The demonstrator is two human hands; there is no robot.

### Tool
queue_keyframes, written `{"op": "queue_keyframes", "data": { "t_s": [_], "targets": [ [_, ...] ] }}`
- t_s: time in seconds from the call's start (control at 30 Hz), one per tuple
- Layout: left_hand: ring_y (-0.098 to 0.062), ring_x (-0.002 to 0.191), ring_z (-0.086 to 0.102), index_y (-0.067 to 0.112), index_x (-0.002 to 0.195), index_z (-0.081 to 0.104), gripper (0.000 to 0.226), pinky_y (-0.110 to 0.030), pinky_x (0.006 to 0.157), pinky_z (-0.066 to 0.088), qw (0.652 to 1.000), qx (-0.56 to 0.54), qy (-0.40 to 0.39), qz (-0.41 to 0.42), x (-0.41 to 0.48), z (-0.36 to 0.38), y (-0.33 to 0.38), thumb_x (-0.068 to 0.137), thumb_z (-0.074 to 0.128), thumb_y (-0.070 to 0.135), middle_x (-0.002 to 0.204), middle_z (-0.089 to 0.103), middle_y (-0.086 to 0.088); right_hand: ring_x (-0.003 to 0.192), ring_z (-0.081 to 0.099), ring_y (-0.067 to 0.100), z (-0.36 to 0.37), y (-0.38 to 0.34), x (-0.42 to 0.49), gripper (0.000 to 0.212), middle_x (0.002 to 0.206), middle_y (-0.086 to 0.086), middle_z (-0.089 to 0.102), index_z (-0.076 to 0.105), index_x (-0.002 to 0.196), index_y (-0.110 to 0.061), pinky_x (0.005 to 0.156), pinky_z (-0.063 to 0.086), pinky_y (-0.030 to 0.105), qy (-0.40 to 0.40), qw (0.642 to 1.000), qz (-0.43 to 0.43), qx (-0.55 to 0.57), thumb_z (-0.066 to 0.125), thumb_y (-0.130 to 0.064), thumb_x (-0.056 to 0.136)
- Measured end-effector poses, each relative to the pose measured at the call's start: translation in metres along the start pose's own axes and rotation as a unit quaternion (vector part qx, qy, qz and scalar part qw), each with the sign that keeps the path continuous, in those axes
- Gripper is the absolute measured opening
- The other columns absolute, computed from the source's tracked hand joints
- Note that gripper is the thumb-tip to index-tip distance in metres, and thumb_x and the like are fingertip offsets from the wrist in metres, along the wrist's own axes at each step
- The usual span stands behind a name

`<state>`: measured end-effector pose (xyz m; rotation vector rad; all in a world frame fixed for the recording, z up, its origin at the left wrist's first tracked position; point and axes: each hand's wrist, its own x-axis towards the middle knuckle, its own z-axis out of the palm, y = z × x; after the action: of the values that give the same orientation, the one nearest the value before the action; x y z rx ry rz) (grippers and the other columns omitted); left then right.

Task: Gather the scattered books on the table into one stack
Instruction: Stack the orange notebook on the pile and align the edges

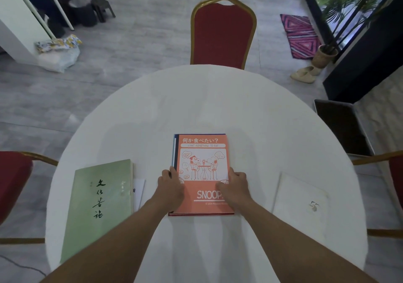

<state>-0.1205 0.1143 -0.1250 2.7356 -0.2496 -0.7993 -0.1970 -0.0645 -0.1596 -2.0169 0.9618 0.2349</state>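
Note:
An orange Snoopy notebook [201,158] lies on top of a small stack at the middle of the round white table [196,99]; a blue edge and a red edge of books show beneath it. My left hand [171,186] grips the stack's left side. My right hand [234,187] presses on its right side, covering part of the title. A green book [98,206] with black characters lies flat to the left, with a thin white booklet [139,192] tucked partly under its right edge. A white book [299,204] lies flat to the right.
Red chairs with gold frames stand at the far side [222,31], at the left [13,182] and at the right [394,173]. A dark tray [342,127] sits on the floor at the right. Bags, a patterned rug, shoes and a potted plant lie beyond.

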Motion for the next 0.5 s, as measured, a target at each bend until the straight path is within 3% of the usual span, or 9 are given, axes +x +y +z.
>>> {"op": "queue_keyframes", "data": {
  "t_s": [0.1, 0.17, 0.5],
  "targets": [
    [-0.029, 0.129, 0.040, 0.007, 0.152, 0.011, 0.069, -0.035, 0.101, 0.044, 1.000, -0.007, -0.003, -0.002, -0.0010, 0.0003, -0.0002, 0.098, 0.050, 0.022, 0.147, 0.029, -0.017, 0.121, 0.057, 0.020, -0.0004, 0.0013, 0.0008, 0.061, 0.137, 0.004, 0.040, 0.039, 0.150, -0.023, 0.085, 0.055, 0.027, -0.005, 1.000, 0.007, 0.005, 0.063, -0.034, 0.095],
    [-0.029, 0.130, 0.040, 0.007, 0.152, 0.012, 0.071, -0.036, 0.100, 0.045, 1.000, -0.011, -0.001, -0.006, -0.0003, 0.0021, -0.0015, 0.096, 0.053, 0.023, 0.146, 0.031, -0.016, 0.121, 0.057, 0.021, -0.0003, 0.0016, -0.0007, 0.056, 0.138, 0.006, 0.039, 0.040, 0.146, -0.024, 0.091, 0.057, 0.032, -0.006, 1.000, 0.005, 0.008, 0.063, -0.033, 0.095],
    [-0.024, 0.125, 0.042, 0.005, 0.151, 0.011, 0.069, -0.032, 0.097, 0.046, 1.000, -0.013, -0.004, -0.018, 0.0023, 0.0029, -0.0004, 0.097, 0.051, 0.021, 0.144, 0.032, -0.014, 0.119, 0.059, 0.021, -0.0035, -0.0010, -0.0016, 0.048, 0.133, 0.006, 0.042, 0.045, 0.139, -0.024, 0.085, 0.053, 0.027, -0.006, 1.000, -0.006, 0.003, 0.065, -0.032, 0.096]
  ]
}}
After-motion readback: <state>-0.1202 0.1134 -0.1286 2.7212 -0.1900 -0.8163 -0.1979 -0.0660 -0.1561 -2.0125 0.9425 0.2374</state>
